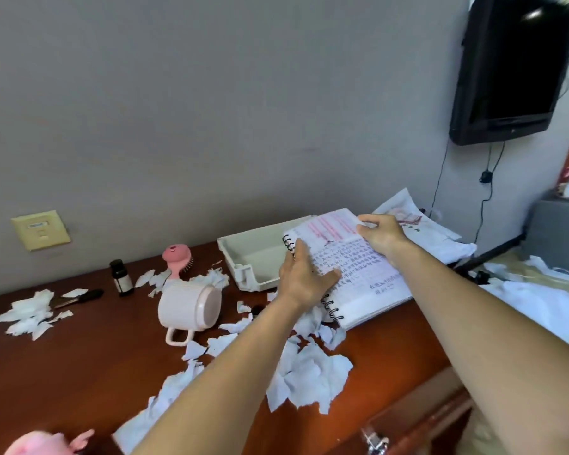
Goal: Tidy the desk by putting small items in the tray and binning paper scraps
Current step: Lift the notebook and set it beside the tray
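A spiral notebook (358, 274) with handwritten pages lies tilted over the right end of a white tray (243, 254). My left hand (303, 274) grips its spiral edge, thumb on the page. My right hand (380, 234) pinches the top corner of the page. Torn white paper scraps (309, 376) lie across the brown desk (79, 366), with another heap at the left (30, 311). A pink mug (188, 308) lies on its side. Behind it stand a pink hairbrush (176, 261) and a small dark bottle (120, 275). A black pen-like item (83, 297) lies near the left scraps.
Loose printed papers (418, 224) lie behind the notebook at the desk's right end. A black TV (513, 67) hangs on the wall with cables below. A bed with white cloth (539, 297) is at the right. A pink soft object (46, 443) shows at the bottom left.
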Available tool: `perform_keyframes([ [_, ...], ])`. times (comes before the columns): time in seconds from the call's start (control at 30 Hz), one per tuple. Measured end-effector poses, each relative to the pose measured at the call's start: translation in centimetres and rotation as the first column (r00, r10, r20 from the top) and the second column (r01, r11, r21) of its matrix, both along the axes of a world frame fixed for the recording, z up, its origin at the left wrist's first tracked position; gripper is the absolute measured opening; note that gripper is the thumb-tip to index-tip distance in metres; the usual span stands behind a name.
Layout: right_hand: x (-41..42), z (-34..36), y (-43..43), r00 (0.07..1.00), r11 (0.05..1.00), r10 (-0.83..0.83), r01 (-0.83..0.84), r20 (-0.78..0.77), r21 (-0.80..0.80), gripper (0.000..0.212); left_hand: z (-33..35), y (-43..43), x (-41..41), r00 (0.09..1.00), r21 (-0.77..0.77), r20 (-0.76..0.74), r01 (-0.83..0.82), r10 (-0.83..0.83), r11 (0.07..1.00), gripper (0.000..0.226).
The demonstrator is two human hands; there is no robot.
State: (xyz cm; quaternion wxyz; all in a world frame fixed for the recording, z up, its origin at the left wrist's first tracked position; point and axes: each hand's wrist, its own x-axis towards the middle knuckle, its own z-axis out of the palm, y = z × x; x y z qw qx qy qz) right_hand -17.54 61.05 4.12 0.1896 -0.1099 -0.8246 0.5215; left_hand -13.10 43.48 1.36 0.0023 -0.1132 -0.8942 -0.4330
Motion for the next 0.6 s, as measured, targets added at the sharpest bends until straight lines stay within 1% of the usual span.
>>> perform_keyframes([
  [0.03, 0.3, -0.6, 1.0, 1.000, 1.000, -0.015, 0.015, 0.011, 0.005, 0.025, -0.5, 0.9, 0.5, 0.999, -0.120, -0.023, 0.026, -0.029, 0.992, 0.093],
  [0.1, 0.5, -2.1, 2.7, 0.999, 0.999, -0.041, 0.040, 0.034, 0.033, 0.024, -1.6, 2.5, 1.1, 0.993, -0.303, -0.050, 0.084, -0.104, 0.949, 0.085],
  [0.2, 0.9, -4.2, 5.0, 0.995, 0.995, -0.073, 0.068, 0.069, 0.072, 0.025, -3.2, 4.6, 1.6, 0.972, -0.479, -0.042, 0.181, -0.229, 0.859, 0.074],
  [0.3, 1.2, -5.9, 7.1, 0.990, 0.992, -0.102, 0.094, 0.098, 0.089, 0.028, -4.6, 6.4, 2.1, 0.941, -0.631, -0.038, 0.239, -0.337, 0.738, 0.070],
  [0.43, 1.5, -7.2, 9.4, 0.981, 0.988, -0.139, 0.129, 0.134, 0.081, 0.029, -6.1, 8.3, 2.6, 0.898, -0.737, -0.068, 0.249, -0.435, 0.629, 0.070],
  [0.53, 1.8, -8.3, 11.2, 0.972, 0.982, -0.183, 0.174, 0.147, 0.072, 0.029, -6.5, 9.1, 2.6, 0.873, -0.772, -0.086, 0.246, -0.479, 0.587, 0.070],
  [0.6, 1.9, -8.8, 12.2, 0.965, 0.977, -0.207, 0.198, 0.159, 0.074, 0.030, -6.7, 9.6, 2.4, 0.873, -0.776, -0.083, 0.246, -0.481, 0.580, 0.070],
])
